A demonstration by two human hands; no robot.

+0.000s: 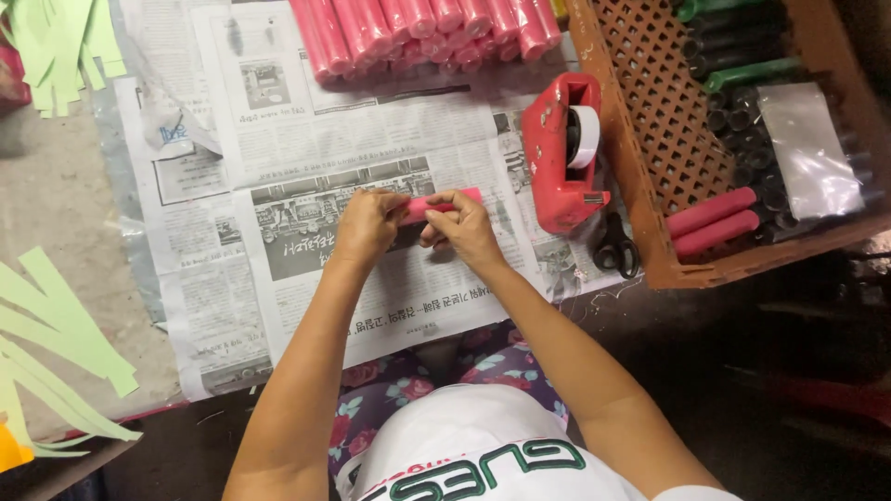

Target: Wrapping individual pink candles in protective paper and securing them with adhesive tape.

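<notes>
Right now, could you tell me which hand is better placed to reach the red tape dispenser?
Probably the right hand. It holds the pink tube on the side nearer the red tape dispenser; the left hand sits farther off and would have to cross over.

Both forearms are stretched forward and drawn together, bare to the elbow. The left hand [367, 225] is curled knuckles-up, fingers bent under. The right hand [461, 229] is set just beside it, fingers pinched shut, thumbs nearly met. The wrists are kept low and straight.
</notes>
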